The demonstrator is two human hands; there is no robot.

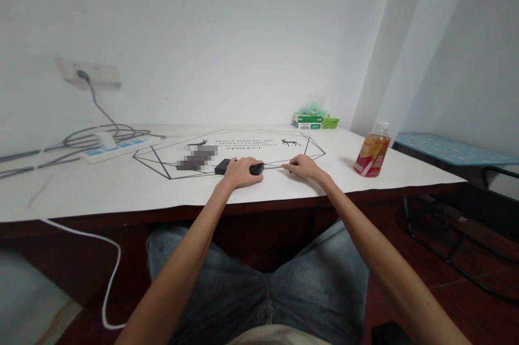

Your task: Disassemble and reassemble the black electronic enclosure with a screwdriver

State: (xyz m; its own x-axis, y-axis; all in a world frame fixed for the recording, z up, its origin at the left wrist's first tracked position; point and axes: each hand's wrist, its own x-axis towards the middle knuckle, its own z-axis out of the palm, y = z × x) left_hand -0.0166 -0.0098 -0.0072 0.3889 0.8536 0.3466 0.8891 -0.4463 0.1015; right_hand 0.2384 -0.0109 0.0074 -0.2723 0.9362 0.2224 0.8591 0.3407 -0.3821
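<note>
Left hand (244, 172) grips the black box (220, 167) on the counter (121, 193), apparently steadying it.
Right hand (303, 166) curls nearby, whether around anything I cannot tell; the next move likely calls for a still box.

Left hand (244, 172) on black box (221, 167), right hand (303, 167) beside it, bottle (372, 151) farther right.

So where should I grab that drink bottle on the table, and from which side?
Probably best: right hand around the body of the drink bottle, below the white cap, coming from the left; it stands upright and that side faces the hand.
</note>
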